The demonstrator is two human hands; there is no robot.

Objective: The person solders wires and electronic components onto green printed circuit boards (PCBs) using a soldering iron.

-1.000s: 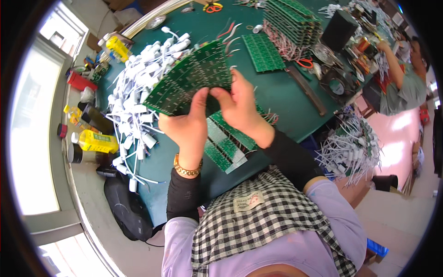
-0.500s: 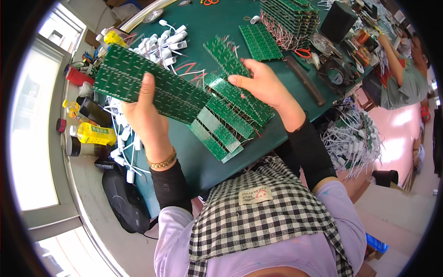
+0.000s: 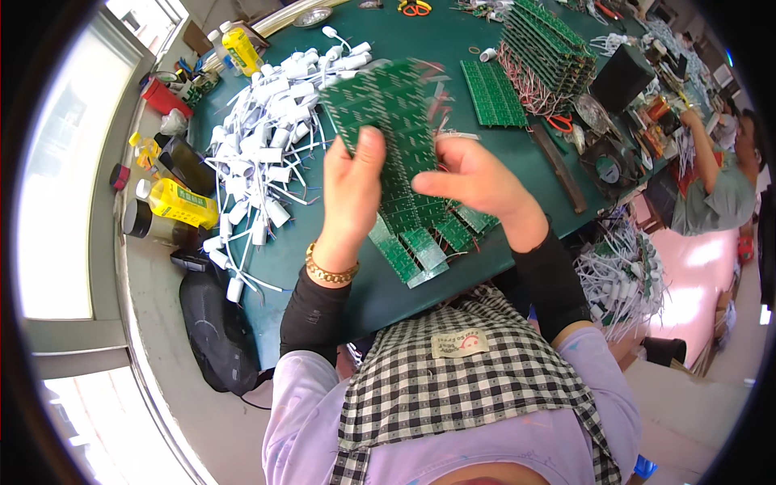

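Observation:
My left hand (image 3: 347,192) is closed on a large green circuit board panel (image 3: 357,101), its thumb pressed flat on the near face. Close beside it, my right hand (image 3: 487,183) pinches a narrower green circuit board strip (image 3: 416,109) between thumb and fingers. The two boards are held up side by side, partly overlapping, and their upper ends are blurred, so the exact overlap cannot be made out. Below them, several cut circuit board pieces (image 3: 396,252) lie on the green table near its front edge, partly hidden by the held boards.
White lamp sockets with wires (image 3: 271,153) are heaped on the left. A tall stack of circuit boards (image 3: 550,48) stands back right, beside a flat circuit board panel (image 3: 493,93), a dark metal bar (image 3: 558,168) and orange-handled scissors (image 3: 559,123). Another person (image 3: 715,190) sits far right.
My left hand has swung the large panel rightward and more upright, against the strip in my right hand. The view has shifted, showing more of the socket heap.

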